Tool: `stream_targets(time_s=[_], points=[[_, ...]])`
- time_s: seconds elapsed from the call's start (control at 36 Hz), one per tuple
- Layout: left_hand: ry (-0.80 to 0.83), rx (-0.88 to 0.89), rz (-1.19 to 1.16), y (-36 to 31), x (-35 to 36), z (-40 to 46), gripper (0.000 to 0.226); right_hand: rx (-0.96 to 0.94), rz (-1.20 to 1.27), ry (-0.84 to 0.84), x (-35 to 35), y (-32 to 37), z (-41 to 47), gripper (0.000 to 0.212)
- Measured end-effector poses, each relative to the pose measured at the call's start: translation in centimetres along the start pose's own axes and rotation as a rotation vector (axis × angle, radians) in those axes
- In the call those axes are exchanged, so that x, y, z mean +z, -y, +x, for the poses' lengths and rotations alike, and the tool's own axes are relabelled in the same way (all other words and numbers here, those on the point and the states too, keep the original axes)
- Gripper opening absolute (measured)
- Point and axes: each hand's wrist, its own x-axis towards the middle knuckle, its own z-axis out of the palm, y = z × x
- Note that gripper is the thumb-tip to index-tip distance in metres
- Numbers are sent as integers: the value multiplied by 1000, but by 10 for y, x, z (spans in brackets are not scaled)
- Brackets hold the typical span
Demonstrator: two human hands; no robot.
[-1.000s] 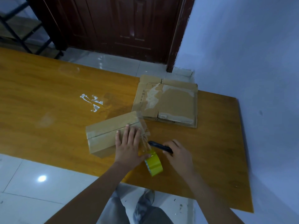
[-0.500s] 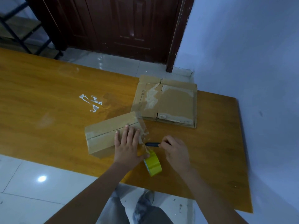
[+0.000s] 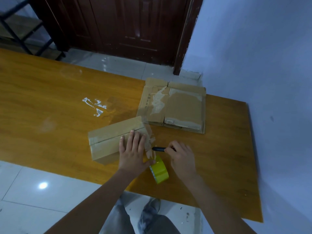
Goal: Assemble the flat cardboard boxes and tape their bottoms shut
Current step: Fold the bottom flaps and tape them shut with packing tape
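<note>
While pressed, box [image 3: 111,141] shut

My brown cardboard box [image 3: 111,137], yellow-green tape roll [image 3: 159,170], black cutter [image 3: 158,149], flat brown cardboard stack [image 3: 175,107] streaked white, orange wood-grain table [image 3: 50,98], dark red-brown door [image 3: 126,26]

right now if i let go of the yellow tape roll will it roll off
Possibly: the yellow tape roll stands on its round edge near the table's front edge. The stretched tape strip, apparently stuck to the box, may tether it.
</note>
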Motion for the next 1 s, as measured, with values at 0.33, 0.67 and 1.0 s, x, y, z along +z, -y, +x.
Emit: stream_targets(time_s=[0.33, 0.67, 1.0], points=[[4, -6, -11, -1, 0, 1, 103, 388, -60, 246, 2, -45, -26, 42], [-20, -4, 3, -2, -1, 1, 104, 649, 18, 497, 38, -49, -50, 28], [-68, 14, 5, 0, 3, 0, 101, 930, 1130, 464, 39, 32, -8, 21]])
